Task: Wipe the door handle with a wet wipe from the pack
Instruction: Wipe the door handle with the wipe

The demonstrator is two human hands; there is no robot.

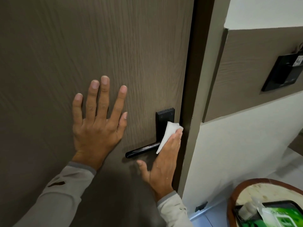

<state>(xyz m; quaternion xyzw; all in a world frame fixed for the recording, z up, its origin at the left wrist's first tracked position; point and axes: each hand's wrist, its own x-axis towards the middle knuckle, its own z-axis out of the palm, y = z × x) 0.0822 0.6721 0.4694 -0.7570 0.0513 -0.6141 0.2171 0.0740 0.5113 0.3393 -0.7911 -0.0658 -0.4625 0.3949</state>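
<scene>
Right hand [165,154] flat against the black backplate [164,119] of the door handle [142,150], fingers straight and together, pressing a folded white wet wipe [167,135] between fingertips and plate rather than pinching it. Wipe sticking out past the fingertips at the top and down the left edge of the palm, its lower corner overlapping the inner end of the lever. Thumb splayed out below the lever, clear of it; lever itself bare and black, angled down to the left.

Left hand [98,122] spread wide, palm flat on the brown wood-grain door [82,46], well left of the handle and holding nothing. Light grey sleeves [62,194] at both wrists.

Dark door edge and pale frame [201,95] just right of the wiping hand. Black wall panel [282,72] farther right on a brown band of wall. Green wipe pack [277,217], flap raised, on a round wood-rimmed table [255,189] at lower right, well apart from both hands.
</scene>
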